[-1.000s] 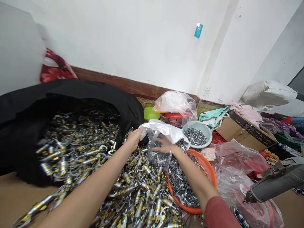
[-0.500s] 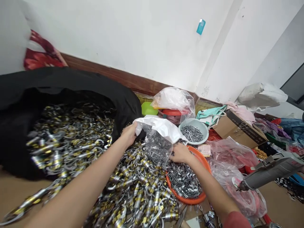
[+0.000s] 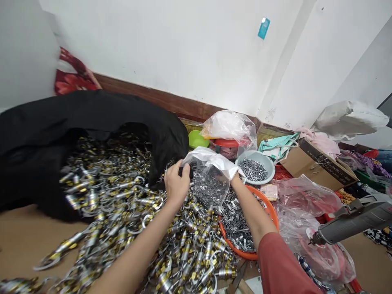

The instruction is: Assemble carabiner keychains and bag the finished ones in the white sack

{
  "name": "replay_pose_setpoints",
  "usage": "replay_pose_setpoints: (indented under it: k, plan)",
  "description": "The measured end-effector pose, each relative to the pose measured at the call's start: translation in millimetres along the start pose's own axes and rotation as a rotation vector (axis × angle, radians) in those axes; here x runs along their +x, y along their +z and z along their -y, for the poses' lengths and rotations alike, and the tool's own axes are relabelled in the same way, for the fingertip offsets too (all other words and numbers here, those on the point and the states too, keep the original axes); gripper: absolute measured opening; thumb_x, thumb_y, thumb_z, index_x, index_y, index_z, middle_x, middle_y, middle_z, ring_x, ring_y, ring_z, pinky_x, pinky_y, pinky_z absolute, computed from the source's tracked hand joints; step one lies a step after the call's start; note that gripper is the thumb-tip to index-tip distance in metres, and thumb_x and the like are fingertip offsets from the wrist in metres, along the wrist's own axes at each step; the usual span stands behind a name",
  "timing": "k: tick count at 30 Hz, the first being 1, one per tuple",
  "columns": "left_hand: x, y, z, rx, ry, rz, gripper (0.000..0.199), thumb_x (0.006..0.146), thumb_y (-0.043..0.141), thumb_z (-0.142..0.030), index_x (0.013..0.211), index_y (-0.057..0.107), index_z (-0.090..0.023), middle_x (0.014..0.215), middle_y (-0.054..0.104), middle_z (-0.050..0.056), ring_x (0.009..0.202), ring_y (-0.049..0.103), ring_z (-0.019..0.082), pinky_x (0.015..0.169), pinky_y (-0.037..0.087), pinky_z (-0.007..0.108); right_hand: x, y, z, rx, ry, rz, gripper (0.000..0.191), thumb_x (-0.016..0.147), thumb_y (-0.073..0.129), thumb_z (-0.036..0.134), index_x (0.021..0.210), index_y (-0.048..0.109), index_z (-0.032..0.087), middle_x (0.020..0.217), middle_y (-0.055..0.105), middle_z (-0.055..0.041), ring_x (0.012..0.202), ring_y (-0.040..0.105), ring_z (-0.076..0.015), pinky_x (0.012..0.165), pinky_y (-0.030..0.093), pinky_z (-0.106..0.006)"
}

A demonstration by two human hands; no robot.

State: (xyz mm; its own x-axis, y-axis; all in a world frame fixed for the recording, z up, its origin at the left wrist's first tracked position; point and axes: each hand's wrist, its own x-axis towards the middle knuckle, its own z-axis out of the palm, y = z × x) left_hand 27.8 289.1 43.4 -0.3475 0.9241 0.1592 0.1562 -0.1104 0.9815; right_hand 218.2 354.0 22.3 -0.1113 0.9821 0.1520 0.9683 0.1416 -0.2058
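Note:
A clear plastic bag with a white upper part [image 3: 211, 157] stands over the heap, with small dark metal pieces [image 3: 210, 190] in it. At its left edge is my left hand [image 3: 177, 183], thumb and fingers closed on the plastic. My right hand [image 3: 221, 178] reaches into the bag from the right; its fingers are mostly hidden by the plastic and the pieces. Under and beside the bag lies a large heap of silver and yellow metal fittings with rings [image 3: 183, 245]. An orange basin [image 3: 274, 214] of small flat metal plates [image 3: 237, 222] sits below my right forearm.
A black fabric sack [image 3: 116, 106] spills fittings at the left. Behind the bag are a pale blue bowl of metal pins [image 3: 269, 171], a green bowl [image 3: 196, 139] and a red container [image 3: 228, 149]. A cardboard box [image 3: 318, 165], pink plastic bags [image 3: 321, 249] and a grey power screwdriver [image 3: 352, 220] stand right.
My right hand has gone from the bag's lower right side into the bag. My left hand has shifted its hold at the left edge, and the bag's mouth stands wider. The view has shifted slightly.

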Motion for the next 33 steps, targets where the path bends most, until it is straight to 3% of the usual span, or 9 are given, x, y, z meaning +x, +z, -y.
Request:
replay_pose_setpoints:
  k: [6, 14, 18, 21, 24, 26, 28, 31, 33]
  plan:
    - [-68.4, 20.2, 13.6, 0.203, 0.043, 0.391, 0.046, 0.073, 0.058, -0.037, 0.112, 0.06, -0.014, 0.073, 0.067, 0.005, 0.073, 0.064, 0.028, 0.07, 0.047, 0.039, -31.2, -6.0, -0.2, -0.09, -0.049, 0.141, 0.045, 0.077, 0.057, 0.046, 0.113, 0.062, 0.021, 0.126, 0.056, -0.0063, 0.122, 0.043, -0.0294, 0.103, 0.027, -0.041]
    - [-74.2, 24.4, 18.9, 0.306, 0.047, 0.518, 0.055, 0.079, 0.047, -0.039, 0.126, 0.045, -0.009, 0.097, 0.068, 0.015, 0.083, 0.066, 0.028, 0.074, 0.05, 0.04, -99.2, -22.9, -3.3, -0.084, 0.011, 0.16, 0.032, 0.083, 0.047, 0.042, 0.106, 0.065, 0.027, 0.111, 0.063, -0.0056, 0.104, 0.056, -0.026, 0.085, 0.044, -0.037]
    - [-102.9, 30.9, 11.3, 0.307, 0.142, 0.449, 0.052, 0.077, 0.05, -0.031, 0.123, 0.047, -0.008, 0.123, 0.055, 0.022, 0.114, 0.052, 0.034, 0.095, 0.039, 0.048, -140.8, -31.2, -13.0, -0.079, 0.087, 0.085, 0.028, 0.084, 0.049, 0.037, 0.102, 0.066, 0.023, 0.11, 0.062, -0.007, 0.104, 0.055, -0.0255, 0.088, 0.043, -0.04]
    - [-135.7, 32.7, 3.0, 0.267, 0.23, 0.404, 0.051, 0.078, 0.048, -0.029, 0.125, 0.044, -0.009, 0.132, 0.047, 0.021, 0.128, 0.037, 0.033, 0.106, 0.027, 0.048, -173.6, -43.4, -9.8, -0.077, 0.136, -0.024, 0.034, 0.086, 0.049, 0.03, 0.118, 0.057, 0.022, 0.126, 0.052, -0.0076, 0.116, 0.048, -0.0225, 0.097, 0.039, -0.037]
    - [-171.3, 14.1, -4.5, 0.201, 0.313, 0.43, 0.052, 0.078, 0.05, -0.034, 0.126, 0.044, -0.014, 0.134, 0.046, 0.016, 0.128, 0.037, 0.03, 0.107, 0.027, 0.046, -233.3, -53.0, -4.8, -0.049, 0.094, -0.208, 0.04, 0.088, 0.044, 0.021, 0.128, 0.048, 0.022, 0.135, 0.044, -0.006, 0.124, 0.041, -0.0172, 0.104, 0.034, -0.032]
    - [-195.2, -10.7, -5.8, 0.162, 0.352, 0.454, 0.051, 0.08, 0.05, -0.04, 0.126, 0.045, -0.018, 0.134, 0.046, 0.014, 0.126, 0.04, 0.03, 0.105, 0.031, 0.047, -293.7, -53.1, -10.4, 0.02, -0.018, -0.542, 0.034, 0.089, 0.042, 0.02, 0.121, 0.053, 0.022, 0.128, 0.05, -0.0075, 0.12, 0.045, -0.0183, 0.102, 0.037, -0.035]
    - [-219.4, -38.6, -2.8, 0.136, 0.367, 0.485, 0.051, 0.08, 0.05, -0.045, 0.126, 0.046, -0.023, 0.131, 0.049, 0.011, 0.117, 0.049, 0.03, 0.101, 0.038, 0.048, -361.8, -48.5, -28.5, 0.003, 0.042, -0.906, 0.027, 0.087, 0.047, 0.022, 0.111, 0.058, 0.025, 0.117, 0.054, -0.0076, 0.114, 0.049, -0.021, 0.099, 0.039, -0.042]
    - [-255.4, -69.1, 6.0, 0.1, 0.239, 0.48, 0.049, 0.078, 0.051, -0.049, 0.124, 0.047, -0.031, 0.129, 0.05, 0.008, 0.1, 0.06, 0.027, 0.092, 0.047, 0.045, -448.3, -37.8, -73.1, 0.082, 0.661, -1.366, 0.036, 0.08, 0.057, 0.035, 0.112, 0.057, 0.019, 0.125, 0.043, -0.014, 0.123, 0.038, -0.0271, 0.105, 0.028, -0.048]
    - [-276.9, -75.8, 9.6, 0.068, 0.189, 0.528, 0.049, 0.079, 0.051, -0.049, 0.124, 0.047, -0.031, 0.126, 0.052, 0.008, 0.098, 0.061, 0.027, 0.09, 0.049, 0.044, -482.2, -30.8, -102.5, 0.263, 0.904, -1.413, 0.053, 0.075, 0.057, 0.045, 0.118, 0.052, 0.015, 0.127, 0.041, -0.0175, 0.126, 0.033, -0.0305, 0.104, 0.027, -0.05]
